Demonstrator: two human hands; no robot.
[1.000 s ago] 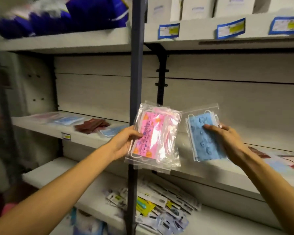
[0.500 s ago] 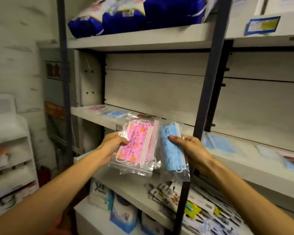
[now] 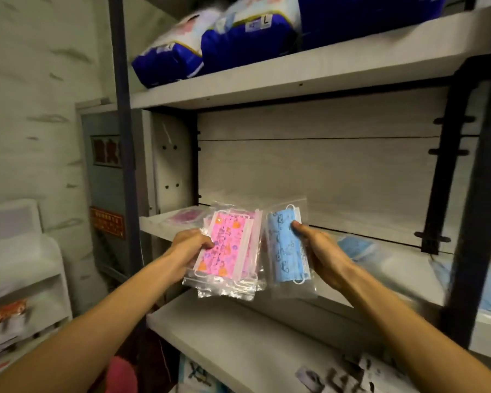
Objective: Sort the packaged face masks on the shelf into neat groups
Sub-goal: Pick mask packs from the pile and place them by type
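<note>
Left hand [image 3: 188,249] pinching pink mask packets [image 3: 227,251]; right hand [image 3: 322,255] pinching blue mask packet [image 3: 287,248]. Held apart by colour, just in front of middle shelf [image 3: 386,276] front edge, probably pending separate placement. Pink pack [image 3: 186,216] at left end.

Pink mask packs [image 3: 227,248]: orange and purple prints, clear bags. Blue mask pack [image 3: 285,248]: dark print. Top-shelf bags [image 3: 247,38]: dark blue and white.
</note>
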